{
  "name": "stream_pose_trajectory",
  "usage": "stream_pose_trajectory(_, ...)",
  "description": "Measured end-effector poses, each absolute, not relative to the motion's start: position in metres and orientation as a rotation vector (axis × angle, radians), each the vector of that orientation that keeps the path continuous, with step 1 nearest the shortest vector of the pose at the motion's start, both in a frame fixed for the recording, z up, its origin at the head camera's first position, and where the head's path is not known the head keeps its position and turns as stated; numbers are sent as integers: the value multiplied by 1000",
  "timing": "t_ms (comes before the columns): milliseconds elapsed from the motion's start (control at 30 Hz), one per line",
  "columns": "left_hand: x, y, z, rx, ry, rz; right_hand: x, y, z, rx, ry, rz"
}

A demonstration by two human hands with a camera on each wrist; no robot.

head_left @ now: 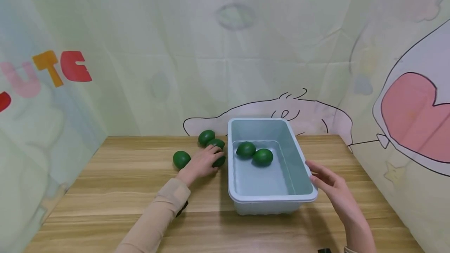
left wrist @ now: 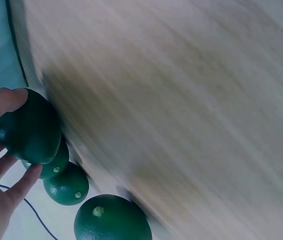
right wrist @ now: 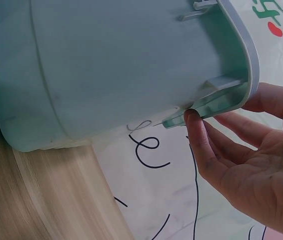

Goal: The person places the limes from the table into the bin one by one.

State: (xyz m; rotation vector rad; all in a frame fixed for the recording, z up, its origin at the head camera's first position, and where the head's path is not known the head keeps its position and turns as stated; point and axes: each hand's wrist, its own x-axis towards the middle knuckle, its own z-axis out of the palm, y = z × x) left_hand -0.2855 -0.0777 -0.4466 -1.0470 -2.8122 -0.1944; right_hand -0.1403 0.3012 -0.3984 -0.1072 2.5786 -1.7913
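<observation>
In the head view my left hand (head_left: 201,163) is beside the left wall of a light blue plastic bin (head_left: 270,198). It grips a dark green lime (head_left: 219,162), with the thumb on one side and fingertips on the other in the left wrist view, where the held lime (left wrist: 29,127) looks large. Two more limes lie just beyond the hand, the nearer lime (head_left: 216,143) and the farther lime (head_left: 206,138). Another lime (head_left: 181,160) sits left of the wrist. My right hand (head_left: 335,190) holds the bin's right rim, thumb and fingers around its edge in the right wrist view.
Inside the bin, two limes rest side by side, a left lime (head_left: 246,150) and a right lime (head_left: 263,157). The wooden table (head_left: 116,190) runs back to a printed curtain (head_left: 158,69), which also hangs along both sides.
</observation>
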Motion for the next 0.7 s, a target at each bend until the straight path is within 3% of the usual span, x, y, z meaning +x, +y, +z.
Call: stream_pose_trajectory(700, -280, -82, -450, -1054, -2765, -166, -141, 302, -400, -130, 2582, -1795)
